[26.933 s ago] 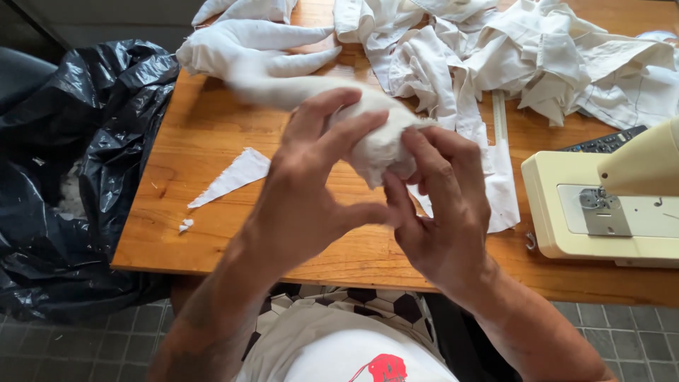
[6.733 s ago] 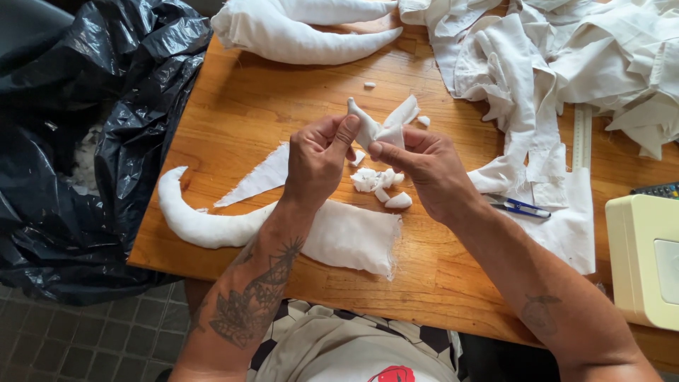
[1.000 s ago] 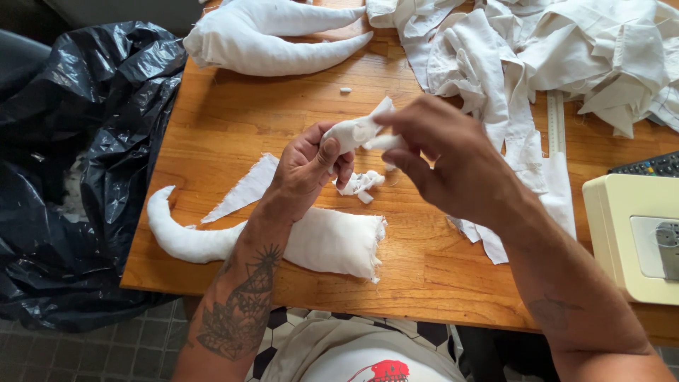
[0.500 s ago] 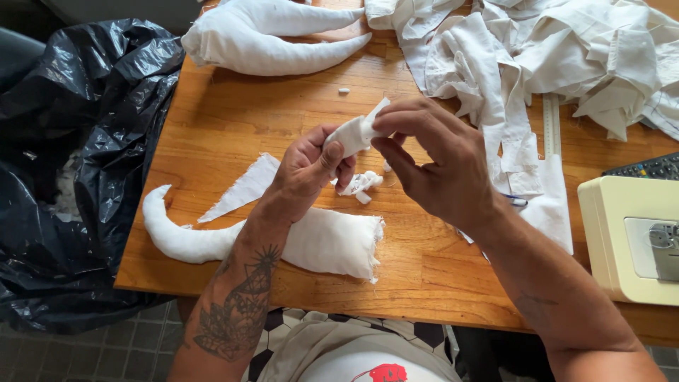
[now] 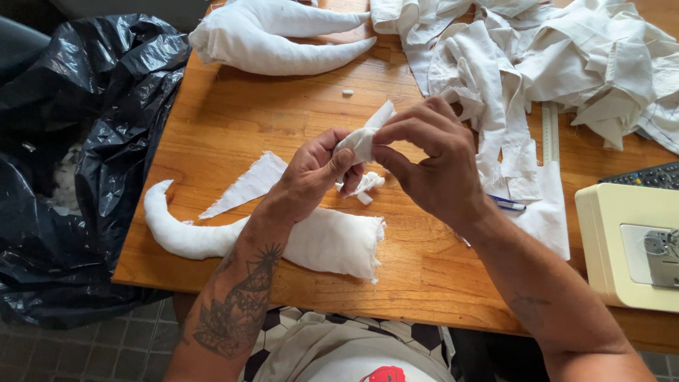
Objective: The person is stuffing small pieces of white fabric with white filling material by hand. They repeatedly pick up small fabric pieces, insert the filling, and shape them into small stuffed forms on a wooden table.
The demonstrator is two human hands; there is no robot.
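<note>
Pinching a small white cloth piece (image 5: 364, 138) between both my hands, I hold it up over the middle of the wooden table (image 5: 233, 120): my left hand (image 5: 315, 170) grips its lower end between thumb and fingers, and my right hand (image 5: 431, 166) closes on it from the other side with thumb and fingertips. Just beneath them lies one little wad of white scraps (image 5: 368, 185). I count two stuffed white horn-shaped pieces: one (image 5: 269, 237) under my left forearm near the table's front edge, another (image 5: 272, 39) at the far edge. One flat cloth triangle (image 5: 244, 187) lies beside the near one. One heap of white rags (image 5: 559, 56) fills the far right, one cream sewing machine (image 5: 633, 244) stands at right, and one black plastic bag (image 5: 78, 155) sits left of the table.
</note>
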